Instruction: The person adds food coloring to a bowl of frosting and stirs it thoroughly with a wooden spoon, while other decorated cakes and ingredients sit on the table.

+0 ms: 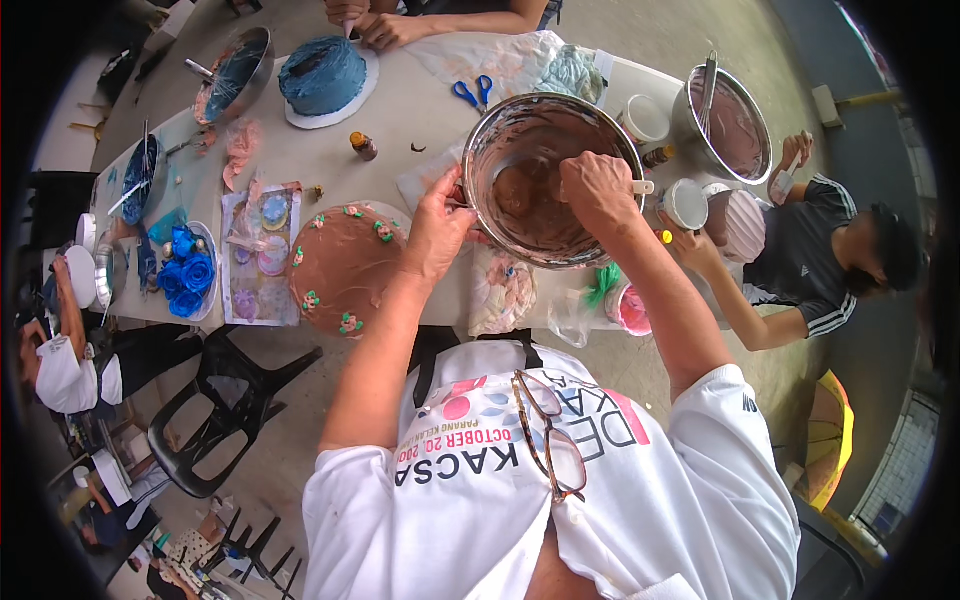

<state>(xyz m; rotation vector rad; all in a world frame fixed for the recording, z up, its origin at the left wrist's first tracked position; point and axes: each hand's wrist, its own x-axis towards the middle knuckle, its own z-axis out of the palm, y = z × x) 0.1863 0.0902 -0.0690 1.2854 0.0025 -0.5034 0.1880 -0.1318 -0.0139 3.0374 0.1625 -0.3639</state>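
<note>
Steel mixing bowl (500, 130) of brown frosting tilted at table centre; left hand (437, 232) clamps its 8 o'clock rim, right hand (597, 190) closed inside at 3 o'clock, tool hidden.

Blue cake (322, 75), scissors (472, 92), blue roses (187, 271).

We seem to be at a communal cake-decorating workshop: a long grey table (420, 110) carries a round chocolate-frosted cake (345, 268), a blue-iced cake (322, 75), steel mixing bowls (735, 125) and blue-handled scissors (472, 92), with other people seated around.
</note>
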